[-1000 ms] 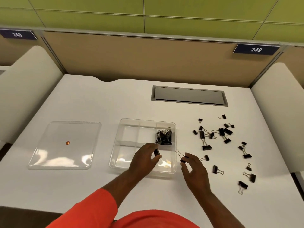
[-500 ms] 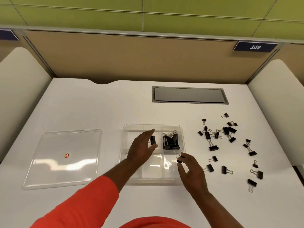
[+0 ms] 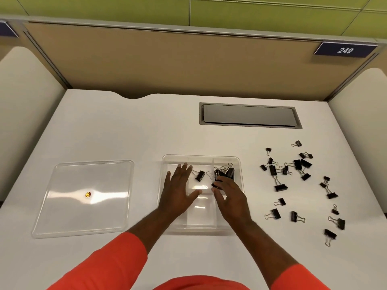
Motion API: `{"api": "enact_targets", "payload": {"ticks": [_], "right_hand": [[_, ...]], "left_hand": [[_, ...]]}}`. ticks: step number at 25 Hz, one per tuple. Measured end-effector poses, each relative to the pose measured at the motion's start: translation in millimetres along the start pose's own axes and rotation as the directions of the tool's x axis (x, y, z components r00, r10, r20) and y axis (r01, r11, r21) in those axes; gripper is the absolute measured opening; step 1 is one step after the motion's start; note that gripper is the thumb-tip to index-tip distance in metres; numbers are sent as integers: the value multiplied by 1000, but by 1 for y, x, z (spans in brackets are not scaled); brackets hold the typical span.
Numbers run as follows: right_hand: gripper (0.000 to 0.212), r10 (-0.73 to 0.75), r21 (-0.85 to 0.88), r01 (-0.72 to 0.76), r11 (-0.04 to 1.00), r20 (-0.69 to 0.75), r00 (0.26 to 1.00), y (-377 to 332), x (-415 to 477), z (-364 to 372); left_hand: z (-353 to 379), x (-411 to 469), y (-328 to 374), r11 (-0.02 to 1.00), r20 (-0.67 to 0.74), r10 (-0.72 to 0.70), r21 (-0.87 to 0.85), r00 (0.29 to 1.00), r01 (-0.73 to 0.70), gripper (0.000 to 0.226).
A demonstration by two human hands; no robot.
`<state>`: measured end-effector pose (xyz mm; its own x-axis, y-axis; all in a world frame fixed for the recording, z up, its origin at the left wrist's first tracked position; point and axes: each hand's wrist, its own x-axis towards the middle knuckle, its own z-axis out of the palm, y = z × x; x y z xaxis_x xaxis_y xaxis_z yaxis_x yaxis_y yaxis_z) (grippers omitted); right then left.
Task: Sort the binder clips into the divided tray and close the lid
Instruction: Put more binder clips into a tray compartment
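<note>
A clear divided tray (image 3: pixel 201 159) sits mid-desk. My left hand (image 3: pixel 178 191) hovers flat over its left side, fingers spread, holding nothing. A single black binder clip (image 3: pixel 200 175) lies in the far middle compartment just off those fingertips. My right hand (image 3: pixel 230 195) is over the tray's right side, fingertips pinching a black clip (image 3: pixel 214 184) by its body. Beyond it, a heap of black clips (image 3: pixel 227 172) fills the far right compartment. Several loose clips (image 3: pixel 293 166) lie scattered on the desk to the right. The clear lid (image 3: pixel 83 197) lies flat to the left.
A grey cable hatch (image 3: pixel 249 116) is set into the desk behind the tray. Tan partition panels close off the back and both sides. A small orange sticker (image 3: pixel 88 194) marks the lid's middle. More clips (image 3: pixel 333 225) lie near the right front.
My left hand carried a clip forward over the tray, let it go in the far middle compartment and opened flat. My right hand moved from the desk over the tray with its clip.
</note>
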<state>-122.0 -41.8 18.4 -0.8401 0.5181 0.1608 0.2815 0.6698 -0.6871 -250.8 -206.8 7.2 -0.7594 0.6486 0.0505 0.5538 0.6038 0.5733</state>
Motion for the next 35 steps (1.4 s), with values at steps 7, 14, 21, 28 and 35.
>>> {"api": "enact_targets", "payload": {"ticks": [7,14,21,28,35], "right_hand": [[49,-66,-51,67,996,23,998,-11,12,18],[79,-63,-190,70,979,47,997,-1,-7,-7],[87,-23,-261,47,964,95,995,23,-33,-44],[90,12,-277,26,961,134,991,63,-57,-100],[89,12,-286,23,958,119,993,120,-68,-150]], "left_hand": [[-9,0,-2,1000,-3,-15,-18,1000,15,87],[-8,-8,15,1000,29,9,25,1000,-10,98],[6,-25,53,995,67,51,83,996,-56,98],[43,-32,110,991,76,94,91,993,-101,102],[84,-26,171,995,123,102,2,987,-103,103]]}}
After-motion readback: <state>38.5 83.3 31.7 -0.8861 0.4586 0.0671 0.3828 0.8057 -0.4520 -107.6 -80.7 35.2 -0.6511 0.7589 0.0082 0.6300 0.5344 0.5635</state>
